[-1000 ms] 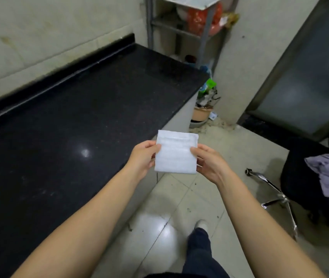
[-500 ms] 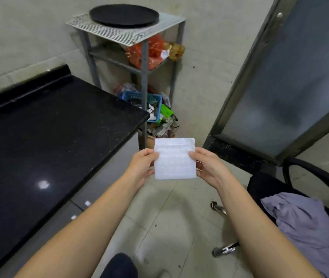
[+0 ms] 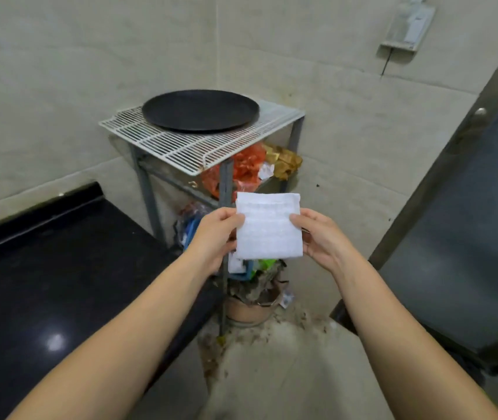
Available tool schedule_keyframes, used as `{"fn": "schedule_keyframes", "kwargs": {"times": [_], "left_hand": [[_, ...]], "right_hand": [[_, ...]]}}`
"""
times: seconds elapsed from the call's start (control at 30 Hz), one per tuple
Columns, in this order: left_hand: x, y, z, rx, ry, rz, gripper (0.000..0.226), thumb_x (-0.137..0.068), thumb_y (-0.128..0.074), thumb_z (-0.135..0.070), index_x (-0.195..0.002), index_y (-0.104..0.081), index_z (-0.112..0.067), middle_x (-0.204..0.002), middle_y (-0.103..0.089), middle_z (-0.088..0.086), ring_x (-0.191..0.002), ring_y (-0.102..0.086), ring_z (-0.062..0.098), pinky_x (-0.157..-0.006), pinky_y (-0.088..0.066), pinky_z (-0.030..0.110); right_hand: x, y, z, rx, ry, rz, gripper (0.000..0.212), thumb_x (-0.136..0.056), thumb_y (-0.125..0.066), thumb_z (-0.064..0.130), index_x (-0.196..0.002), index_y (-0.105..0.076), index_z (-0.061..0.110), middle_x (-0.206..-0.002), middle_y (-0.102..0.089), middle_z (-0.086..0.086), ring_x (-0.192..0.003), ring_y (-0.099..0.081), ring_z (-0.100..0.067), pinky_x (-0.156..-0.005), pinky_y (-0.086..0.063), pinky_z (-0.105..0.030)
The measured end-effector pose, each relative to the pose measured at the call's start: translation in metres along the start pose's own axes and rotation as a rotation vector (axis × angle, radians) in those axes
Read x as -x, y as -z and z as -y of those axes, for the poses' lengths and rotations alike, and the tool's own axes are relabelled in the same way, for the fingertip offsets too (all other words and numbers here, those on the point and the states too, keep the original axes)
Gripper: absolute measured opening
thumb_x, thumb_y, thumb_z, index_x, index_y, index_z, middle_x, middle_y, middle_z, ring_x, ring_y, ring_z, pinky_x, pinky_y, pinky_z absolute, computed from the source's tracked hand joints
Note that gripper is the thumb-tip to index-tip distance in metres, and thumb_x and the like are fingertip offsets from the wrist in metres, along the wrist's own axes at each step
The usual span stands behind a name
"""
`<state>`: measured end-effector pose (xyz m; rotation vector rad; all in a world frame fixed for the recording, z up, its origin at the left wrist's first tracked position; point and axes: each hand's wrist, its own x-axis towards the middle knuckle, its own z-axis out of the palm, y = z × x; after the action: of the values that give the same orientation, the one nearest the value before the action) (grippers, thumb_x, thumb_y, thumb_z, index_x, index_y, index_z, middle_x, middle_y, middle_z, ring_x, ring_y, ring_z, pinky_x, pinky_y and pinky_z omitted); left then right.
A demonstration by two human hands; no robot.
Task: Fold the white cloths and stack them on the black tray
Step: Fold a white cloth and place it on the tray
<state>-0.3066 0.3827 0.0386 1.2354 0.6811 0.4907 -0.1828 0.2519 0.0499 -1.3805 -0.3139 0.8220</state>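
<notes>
Tiled wall, black tray (image 3: 200, 110), hands (image 3: 216, 236) (image 3: 322, 237) pinching cloth (image 3: 268, 227)

No legible text, labels, brands, numbers or signs anywhere in view.
</notes>
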Motion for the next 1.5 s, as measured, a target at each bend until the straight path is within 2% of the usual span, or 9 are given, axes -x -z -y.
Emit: {"fn": "schedule_keyframes", "kwargs": {"times": [0.33, 0.47, 0.7, 0.8, 0.97, 1.1, 1.23, 1.37, 1.5], "left_hand": [[-0.157, -0.004, -0.121, -0.014, -0.2, -0.166, 0.014, -0.093, -0.054, -0.014, -0.08, -0.06, -0.012, -0.09, -0.063, 0.007, -0.084, -0.061, 0.019, -0.069, -0.054, 0.033], [-0.23, 0.006, -0.151, -0.047, -0.228, -0.318, 0.014, -0.092, -0.052, -0.007, -0.079, -0.056, -0.011, -0.088, -0.063, 0.009, -0.08, -0.061, 0.021, -0.063, -0.054, 0.031], [-0.338, 0.023, -0.17, -0.098, -0.147, -0.614, 0.016, -0.091, -0.055, -0.007, -0.076, -0.055, -0.013, -0.094, -0.064, 0.008, -0.088, -0.064, 0.021, -0.069, -0.056, 0.032], [-0.367, 0.037, -0.166, -0.095, -0.092, -0.702, 0.015, -0.09, -0.055, -0.005, -0.077, -0.053, -0.012, -0.092, -0.064, 0.008, -0.088, -0.065, 0.021, -0.069, -0.057, 0.033], [-0.399, 0.055, -0.149, -0.26, -0.025, -0.819, 0.019, -0.087, -0.052, -0.002, -0.071, -0.05, -0.011, -0.087, -0.059, 0.013, -0.08, -0.061, 0.025, -0.059, -0.055, 0.029], [-0.41, 0.056, -0.145, -0.781, -0.002, -0.906, 0.011, -0.082, -0.049, -0.011, -0.072, -0.052, -0.014, -0.076, -0.054, 0.003, -0.071, -0.049, 0.02, -0.058, -0.039, 0.03], [-0.413, 0.049, -0.139, -1.077, 0.097, -0.964, 0.011, -0.088, -0.043, -0.016, -0.09, -0.053, -0.012, -0.097, -0.059, 0.01, -0.097, -0.051, 0.03, -0.076, -0.037, 0.036], [-0.402, 0.046, -0.141, -1.073, 0.121, -1.0, 0.029, -0.09, -0.049, -0.022, -0.117, -0.045, -0.01, -0.12, -0.054, 0.012, -0.117, -0.045, 0.032, -0.093, -0.036, 0.043], [-0.36, 0.052, -0.143, -1.051, -0.03, -1.027, 0.03, -0.09, -0.055, -0.03, -0.113, -0.049, -0.012, -0.116, -0.057, 0.009, -0.111, -0.05, 0.029, -0.094, -0.042, 0.043]], "right_hand": [[-0.208, -0.042, 0.12, 0.111, 0.125, 0.207, 0.009, -0.09, -0.06, 0.007, -0.095, -0.065, 0.012, -0.107, -0.069, -0.01, -0.094, -0.067, -0.023, -0.074, -0.056, -0.034], [-0.301, -0.073, 0.156, 0.264, 0.205, 0.338, 0.013, -0.091, -0.055, 0.005, -0.089, -0.064, 0.015, -0.092, -0.068, -0.007, -0.08, -0.065, -0.02, -0.068, -0.053, -0.032], [-0.441, -0.124, 0.183, 0.596, 0.21, 0.457, 0.028, -0.09, -0.06, 0.016, -0.118, -0.06, 0.015, -0.113, -0.065, -0.005, -0.101, -0.064, -0.022, -0.083, -0.056, -0.037], [-0.476, -0.144, 0.177, 0.689, 0.212, 0.538, 0.029, -0.089, -0.059, 0.016, -0.118, -0.06, 0.013, -0.115, -0.064, -0.008, -0.101, -0.062, -0.023, -0.072, -0.052, -0.034], [-0.509, -0.16, 0.162, 0.884, 0.261, 0.591, 0.018, -0.088, -0.056, 0.011, -0.103, -0.064, 0.005, -0.102, -0.065, -0.013, -0.088, -0.061, -0.023, -0.074, -0.05, -0.036], [-0.518, -0.166, 0.156, 1.15, 0.479, 0.539, 0.027, -0.084, -0.051, 0.013, -0.103, -0.064, 0.001, -0.101, -0.065, -0.015, -0.092, -0.061, -0.031, -0.078, -0.051, -0.04], [-0.517, -0.169, 0.151, 1.385, 0.574, 0.491, 0.015, -0.088, -0.048, 0.017, -0.095, -0.059, 0.009, -0.096, -0.061, -0.009, -0.081, -0.055, -0.026, -0.059, -0.039, -0.03], [-0.507, -0.171, 0.157, 1.523, 0.604, 0.433, 0.035, -0.091, -0.05, 0.022, -0.124, -0.049, 0.01, -0.122, -0.054, -0.013, -0.1, -0.055, -0.031, -0.069, -0.039, -0.033], [-0.473, -0.178, 0.167, 1.506, 0.75, 0.387, 0.051, -0.094, -0.053, 0.025, -0.14, -0.035, 0.013, -0.139, -0.039, -0.016, -0.118, -0.05, -0.035, -0.081, -0.044, -0.039]]}}
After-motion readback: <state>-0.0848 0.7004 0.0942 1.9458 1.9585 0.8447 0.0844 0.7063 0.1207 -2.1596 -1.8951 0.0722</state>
